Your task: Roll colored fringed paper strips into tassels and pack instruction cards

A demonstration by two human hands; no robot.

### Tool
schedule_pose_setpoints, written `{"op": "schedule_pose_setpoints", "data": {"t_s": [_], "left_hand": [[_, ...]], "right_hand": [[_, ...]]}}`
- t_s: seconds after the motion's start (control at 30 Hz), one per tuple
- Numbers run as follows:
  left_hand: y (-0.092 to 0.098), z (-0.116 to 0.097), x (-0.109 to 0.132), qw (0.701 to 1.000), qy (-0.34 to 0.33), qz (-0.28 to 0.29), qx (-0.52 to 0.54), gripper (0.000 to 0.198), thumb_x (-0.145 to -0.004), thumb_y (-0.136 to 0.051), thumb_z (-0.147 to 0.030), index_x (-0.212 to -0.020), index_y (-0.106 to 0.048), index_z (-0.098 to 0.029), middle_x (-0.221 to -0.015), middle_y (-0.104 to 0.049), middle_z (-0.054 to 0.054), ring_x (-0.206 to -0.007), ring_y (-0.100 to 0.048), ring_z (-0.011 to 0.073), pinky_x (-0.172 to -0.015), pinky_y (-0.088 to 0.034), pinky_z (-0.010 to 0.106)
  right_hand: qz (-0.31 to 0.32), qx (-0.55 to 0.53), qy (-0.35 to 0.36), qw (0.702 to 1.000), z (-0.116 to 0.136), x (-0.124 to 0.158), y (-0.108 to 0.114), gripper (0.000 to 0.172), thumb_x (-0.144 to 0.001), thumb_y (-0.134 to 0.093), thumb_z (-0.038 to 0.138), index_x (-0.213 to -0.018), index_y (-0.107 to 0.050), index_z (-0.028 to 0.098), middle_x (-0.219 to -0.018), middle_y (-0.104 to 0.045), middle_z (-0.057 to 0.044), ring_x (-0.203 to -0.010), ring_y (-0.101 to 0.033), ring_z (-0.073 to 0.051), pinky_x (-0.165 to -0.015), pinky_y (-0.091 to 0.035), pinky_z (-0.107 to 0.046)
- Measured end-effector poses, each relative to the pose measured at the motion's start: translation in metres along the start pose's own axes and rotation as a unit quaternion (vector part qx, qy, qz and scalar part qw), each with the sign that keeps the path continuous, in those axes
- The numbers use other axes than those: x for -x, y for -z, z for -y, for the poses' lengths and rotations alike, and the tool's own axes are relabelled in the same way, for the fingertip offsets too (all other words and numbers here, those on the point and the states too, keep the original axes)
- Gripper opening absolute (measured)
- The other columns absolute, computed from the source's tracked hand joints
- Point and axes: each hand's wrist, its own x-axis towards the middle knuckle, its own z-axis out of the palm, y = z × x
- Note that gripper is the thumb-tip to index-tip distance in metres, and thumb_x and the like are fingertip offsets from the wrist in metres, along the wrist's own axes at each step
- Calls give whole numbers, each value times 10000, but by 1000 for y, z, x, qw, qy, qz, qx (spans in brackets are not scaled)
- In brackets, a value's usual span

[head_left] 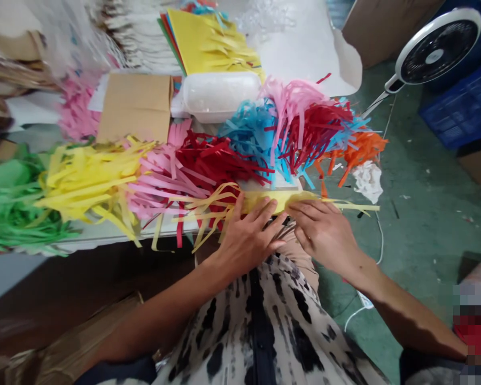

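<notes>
A strip of yellow fringed tissue paper lies along the table's front edge, its loose strands trailing out on both sides. On its left part rests my left hand, fingers spread and stretched over the paper. My right hand has its fingers close together and bent over the right part, with the thumb lower down. The paper's underside is hidden. Just behind lie tassels of cut paper: red, pink and blue.
Yellow and green tassels spread leftward; an orange one hangs at the right. Behind stand a clear plastic box, brown cardboard and yellow fringed sheets. A fan and blue crate are at right.
</notes>
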Motion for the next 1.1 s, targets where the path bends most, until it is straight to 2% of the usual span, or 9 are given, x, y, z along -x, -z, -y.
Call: {"op": "schedule_pose_setpoints", "data": {"t_s": [0.17,0.27,0.33,0.43,0.5,0.53,0.6,0.73,1.1], "left_hand": [[24,37,18,1000,-13,-1,-5,323,-1044,-612,-435,-1290,-726,-260,-1358,-755,65,-1372,-635,311,-1320,-85,732],[50,68,32,998,10,-2,-54,205,-1038,-624,-421,-1044,-770,-278,-1192,-816,-7,-1315,-662,295,-1301,-136,743],[66,81,37,994,33,-38,-100,231,-1029,-640,-386,-864,-743,-261,-1023,-830,-27,-1209,-697,285,-1268,-210,752],[76,77,32,968,65,-158,-184,276,-994,-683,-349,-742,-675,-236,-858,-794,-21,-1022,-702,269,-1224,-291,756],[71,61,19,961,38,-193,-192,161,-982,-699,-324,-849,-705,-234,-968,-799,-3,-1056,-679,260,-1224,-377,669],[65,51,12,968,1,-184,-169,90,-987,-691,-301,-951,-727,-226,-1059,-797,17,-1104,-669,256,-1205,-442,583],[51,32,-5,988,-61,-90,-113,192,-1024,-603,-212,-1177,-720,-198,-1223,-765,55,-1194,-648,246,-1136,-519,455],[27,15,-28,992,-73,65,-80,246,-1008,-523,-112,-1172,-706,-98,-1125,-727,153,-1024,-661,275,-880,-581,419],[31,11,-39,990,-35,85,-111,182,-973,-510,-89,-1021,-678,-141,-979,-695,136,-872,-655,281,-610,-457,363]], "right_hand": [[-10,26,13,1000,-9,3,-17,327,-1000,-539,196,-1277,-709,167,-1365,-746,-75,-1210,-683,-287,-1031,-460,-469],[-14,26,11,999,-11,1,-12,299,-1002,-538,202,-1243,-713,179,-1298,-771,-80,-1130,-690,-293,-1024,-426,-487],[-8,35,4,999,-10,-3,-10,279,-1005,-535,213,-1212,-719,186,-1215,-790,-91,-1076,-685,-298,-1020,-409,-497],[2,49,-2,999,-8,-8,-11,258,-1014,-524,233,-1183,-719,230,-1125,-796,-80,-1022,-671,-289,-1021,-381,-494],[5,56,1,998,-7,-10,-10,264,-1013,-518,234,-1195,-709,249,-1105,-793,-71,-1017,-660,-286,-1018,-365,-492],[9,60,3,998,-7,-11,-10,272,-1009,-516,230,-1206,-703,247,-1107,-790,-70,-1023,-654,-285,-1016,-359,-491],[11,65,7,998,-8,-12,-9,271,-996,-521,220,-1199,-700,228,-1102,-783,-70,-1023,-647,-280,-1013,-351,-490],[13,58,6,998,-12,-13,-9,254,-968,-549,225,-1172,-699,214,-1093,-779,-64,-999,-644,-275,-1006,-345,-489],[50,52,-9,997,-13,-23,-4,237,-935,-571,253,-1138,-688,215,-1150,-766,-86,-1006,-650,-297,-980,-336,-509]]}}
